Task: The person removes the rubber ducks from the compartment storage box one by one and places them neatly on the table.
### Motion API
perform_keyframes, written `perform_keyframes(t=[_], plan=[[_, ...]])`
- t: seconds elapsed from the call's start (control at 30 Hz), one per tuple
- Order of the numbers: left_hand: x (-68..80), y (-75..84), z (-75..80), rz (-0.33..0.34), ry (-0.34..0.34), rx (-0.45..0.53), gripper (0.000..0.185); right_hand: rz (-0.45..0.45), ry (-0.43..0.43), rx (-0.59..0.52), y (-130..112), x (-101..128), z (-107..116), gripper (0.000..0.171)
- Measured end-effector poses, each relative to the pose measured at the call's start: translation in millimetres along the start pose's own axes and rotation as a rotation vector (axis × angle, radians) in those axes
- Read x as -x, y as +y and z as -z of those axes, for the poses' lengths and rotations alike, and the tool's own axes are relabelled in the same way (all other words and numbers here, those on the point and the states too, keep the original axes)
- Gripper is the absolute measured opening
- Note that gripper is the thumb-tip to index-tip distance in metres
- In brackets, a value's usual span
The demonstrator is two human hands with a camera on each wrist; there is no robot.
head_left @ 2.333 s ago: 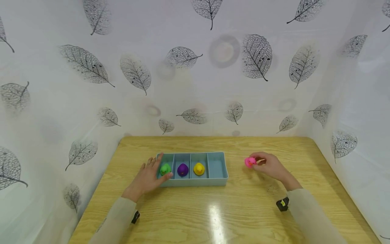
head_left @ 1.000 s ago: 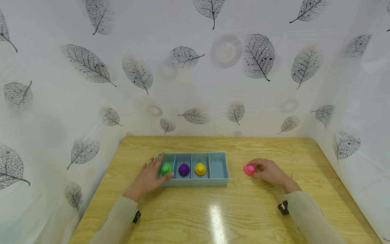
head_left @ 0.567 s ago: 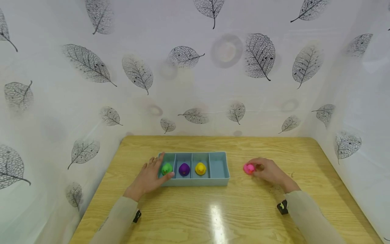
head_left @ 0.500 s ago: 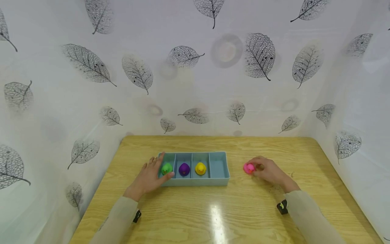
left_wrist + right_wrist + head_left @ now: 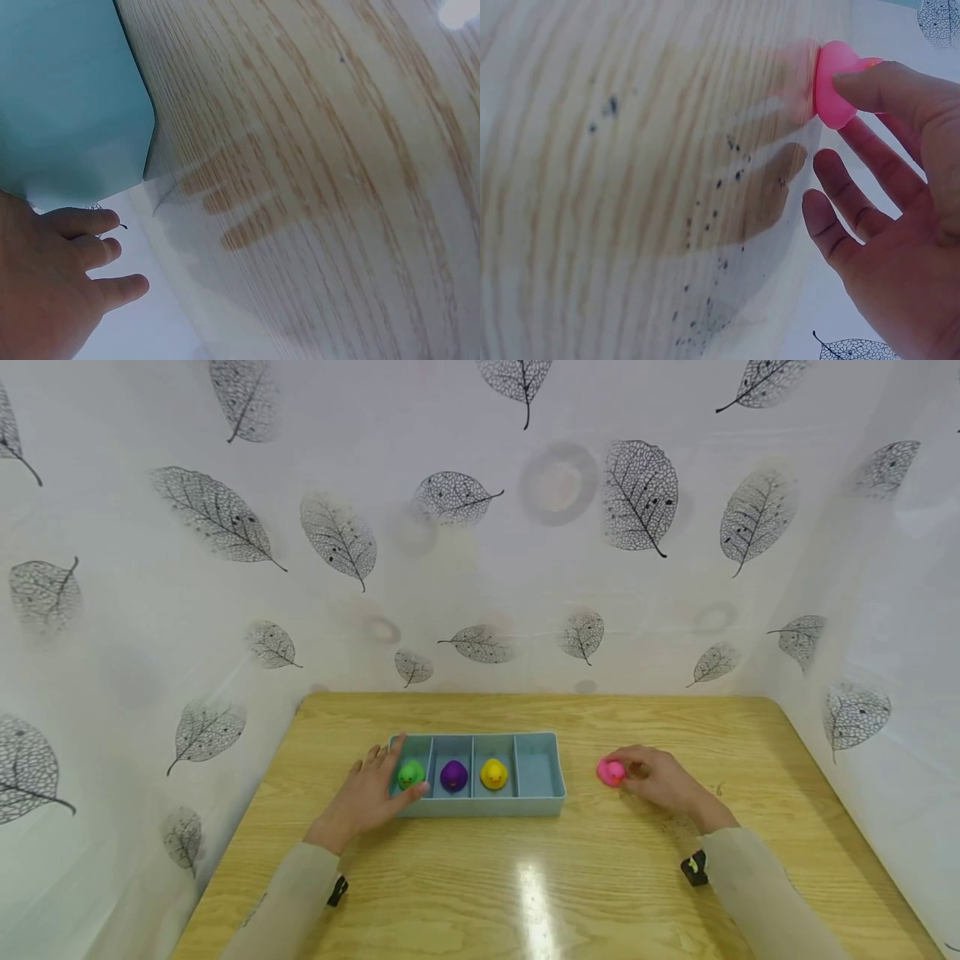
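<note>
A pale blue tray [image 5: 480, 808] with a row of compartments lies on the wooden table. From the left, its compartments hold a green rubber duck [image 5: 410, 774], a purple rubber duck [image 5: 453, 776] and a yellow rubber duck [image 5: 493, 774]; the rightmost is bare. My left hand [image 5: 363, 797] rests on the tray's left end, fingers spread and thumb over the front rim. Right of the tray, my right hand [image 5: 660, 781] pinches a pink rubber duck [image 5: 611, 772] between thumb and fingers. In the right wrist view the pink duck [image 5: 835, 86] is right at the tabletop, other fingers loosely extended.
Leaf-printed white sheeting [image 5: 480, 568] surrounds the table [image 5: 450, 885] at the back and sides. Small dark specks [image 5: 720, 184] mark the tabletop below the right hand. A black wrist device [image 5: 695, 867] hangs at the right cuff, another [image 5: 337, 891] at the left.
My right hand has brought the pink duck down and slightly toward me onto the tabletop since the earliest frame, then stayed nearly still. The left hand and tray hold their place.
</note>
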State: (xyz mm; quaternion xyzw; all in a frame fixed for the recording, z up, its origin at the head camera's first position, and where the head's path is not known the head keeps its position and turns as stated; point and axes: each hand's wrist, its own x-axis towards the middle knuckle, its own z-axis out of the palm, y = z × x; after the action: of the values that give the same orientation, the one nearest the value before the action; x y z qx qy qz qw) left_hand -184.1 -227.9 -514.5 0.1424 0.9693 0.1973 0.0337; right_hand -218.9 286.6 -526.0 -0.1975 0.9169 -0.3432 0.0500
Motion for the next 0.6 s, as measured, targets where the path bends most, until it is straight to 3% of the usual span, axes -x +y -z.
perform_keyframes(t=[0.33,0.6], plan=[[-1.4,-1.1,0.5,0.007,-0.009,0.004,0.101,-0.031,-0.023,-0.027,-5.4,0.8,2.6,0.042],[-0.8,-1.4,-1.2,0.007,-0.010,0.007,0.101,-0.051,-0.032,-0.006,-20.8,0.2,22.1,0.050]])
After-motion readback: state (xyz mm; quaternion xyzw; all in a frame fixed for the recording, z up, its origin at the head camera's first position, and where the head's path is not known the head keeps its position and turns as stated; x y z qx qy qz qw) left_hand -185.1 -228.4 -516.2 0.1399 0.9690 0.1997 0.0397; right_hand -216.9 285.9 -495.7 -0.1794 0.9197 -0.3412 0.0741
